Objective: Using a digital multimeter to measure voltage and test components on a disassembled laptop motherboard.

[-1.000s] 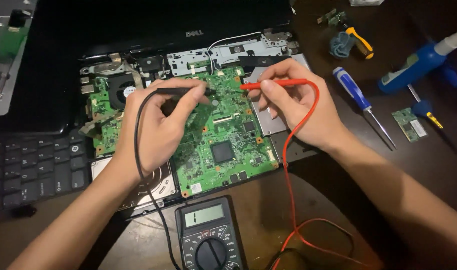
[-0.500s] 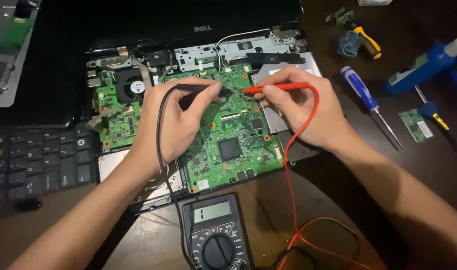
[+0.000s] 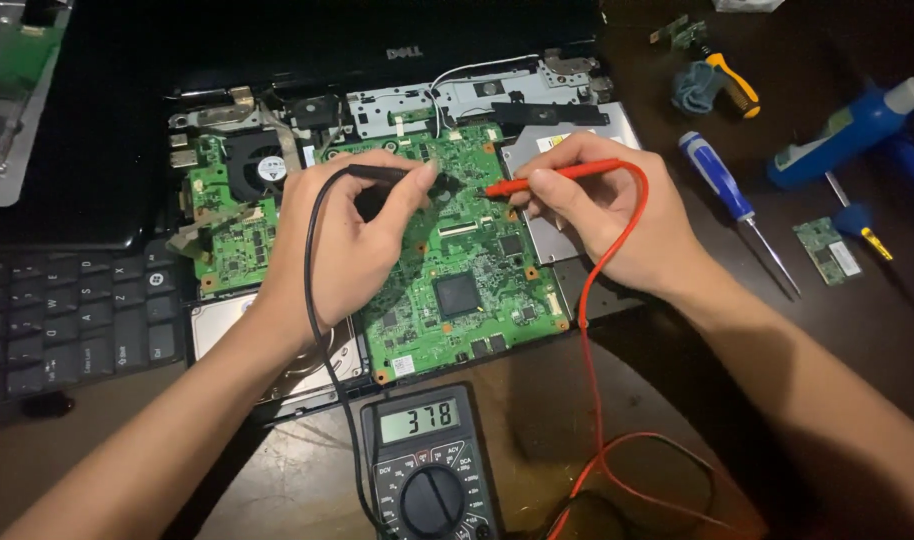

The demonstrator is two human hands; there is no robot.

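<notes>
Probes [image 3: 522, 183] unmoved on green board [image 3: 457, 290] (both hands gripping) — multimeter [image 3: 427, 465] display now clearer.

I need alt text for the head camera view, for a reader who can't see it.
Two bare hands press meter probes onto a green circuit board in an opened laptop: the left hand holds the black probe, the right hand the red probe. A multimeter lies below; screwdrivers lie at right.

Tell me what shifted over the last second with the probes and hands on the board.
Both probe tips crept slightly up the green motherboard. The left hand still grips the black probe, and the right hand still grips the red probe. Multimeter stays put.
</notes>
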